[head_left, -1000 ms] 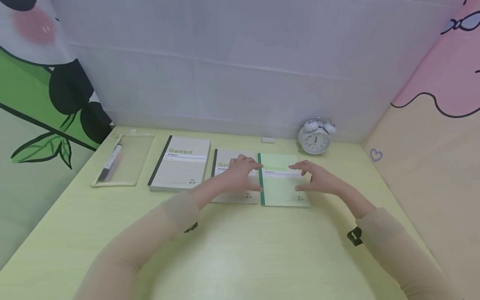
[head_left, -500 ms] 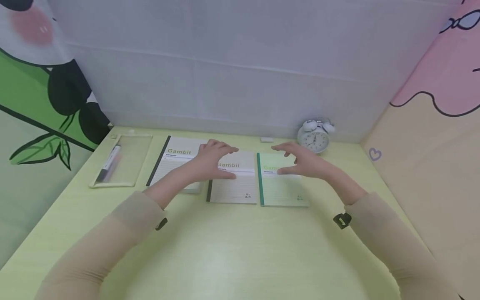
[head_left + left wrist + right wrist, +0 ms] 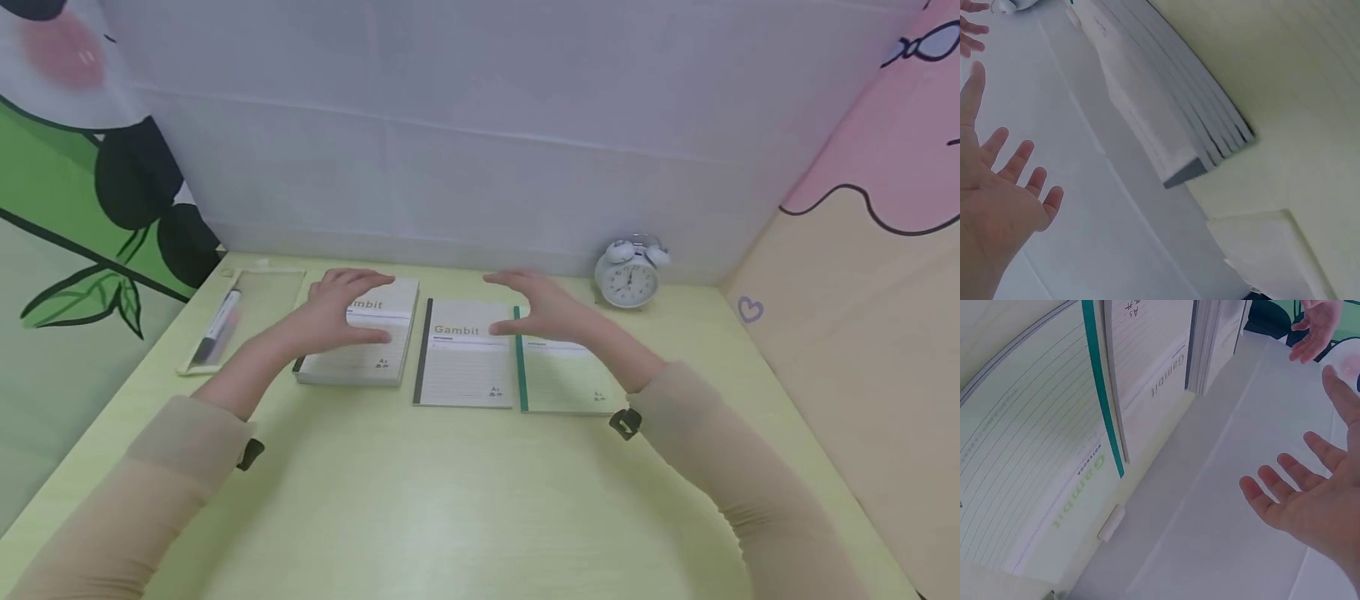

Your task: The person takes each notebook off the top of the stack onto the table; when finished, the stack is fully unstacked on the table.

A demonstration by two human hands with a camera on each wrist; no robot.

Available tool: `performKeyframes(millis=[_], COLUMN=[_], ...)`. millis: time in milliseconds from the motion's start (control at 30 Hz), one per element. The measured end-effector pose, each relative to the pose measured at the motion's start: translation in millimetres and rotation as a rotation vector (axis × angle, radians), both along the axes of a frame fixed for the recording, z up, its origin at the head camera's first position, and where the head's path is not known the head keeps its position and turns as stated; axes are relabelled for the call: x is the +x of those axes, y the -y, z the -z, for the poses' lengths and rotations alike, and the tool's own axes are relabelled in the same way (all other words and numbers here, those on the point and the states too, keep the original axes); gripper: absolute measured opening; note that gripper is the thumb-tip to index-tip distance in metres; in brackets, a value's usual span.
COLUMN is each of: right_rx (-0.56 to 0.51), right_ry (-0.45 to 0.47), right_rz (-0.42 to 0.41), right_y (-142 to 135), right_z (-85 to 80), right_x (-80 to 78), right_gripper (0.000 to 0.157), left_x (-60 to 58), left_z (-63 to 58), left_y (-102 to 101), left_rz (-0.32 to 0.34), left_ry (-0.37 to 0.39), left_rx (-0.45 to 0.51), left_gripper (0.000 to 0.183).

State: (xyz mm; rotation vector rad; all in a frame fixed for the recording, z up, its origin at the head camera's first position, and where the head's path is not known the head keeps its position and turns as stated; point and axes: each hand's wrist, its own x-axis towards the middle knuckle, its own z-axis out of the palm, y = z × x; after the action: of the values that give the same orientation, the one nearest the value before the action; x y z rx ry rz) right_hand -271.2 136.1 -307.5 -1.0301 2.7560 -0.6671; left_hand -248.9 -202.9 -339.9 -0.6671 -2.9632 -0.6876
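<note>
My left hand (image 3: 330, 312) hovers over a thick stack of white Gambit notebooks (image 3: 352, 362), its fingers and thumb spread and holding nothing. The left wrist view shows the layered edges of that stack (image 3: 1191, 94) below the hand. Above the gap between two other notebooks hangs my right hand (image 3: 543, 308), also spread and holding nothing. Under its fingertips lies a white notebook with a dark spine (image 3: 465, 375). A green notebook with a teal spine (image 3: 566, 383) lies beneath the right wrist, partly hidden by it.
A clear zip pouch (image 3: 277, 292) with a marker (image 3: 217, 327) lies at the far left. A white twin-bell alarm clock (image 3: 630, 279) stands at the back right. A small white block (image 3: 1111, 523) sits by the back wall. Printed cloth walls enclose the table (image 3: 450, 500).
Both hands have moved left. The left went from the middle notebook to the stack, and the right from the green notebook toward the middle one. The notebooks have stayed in place.
</note>
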Motion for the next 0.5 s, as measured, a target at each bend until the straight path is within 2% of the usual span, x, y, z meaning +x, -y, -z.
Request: performKeyframes(millis=[233,500], right_rx=[-0.035,-0.106], right_ry=[0.056,0.124], right_rz=[-0.031,-0.025], right_y=[29,62], right_z=[11.1,37.7], right_x=[-6.3,-9.6], right_gripper=[0.087,0.088], left_x=[-1.2,-5.3], left_z=[13.9,36.5], left_y=[39,72], left_rz=[-0.074,-0.158], left_ry=[0.068,0.159], left_rx=[-0.007,-0.006], left_gripper=[0.090,0.104])
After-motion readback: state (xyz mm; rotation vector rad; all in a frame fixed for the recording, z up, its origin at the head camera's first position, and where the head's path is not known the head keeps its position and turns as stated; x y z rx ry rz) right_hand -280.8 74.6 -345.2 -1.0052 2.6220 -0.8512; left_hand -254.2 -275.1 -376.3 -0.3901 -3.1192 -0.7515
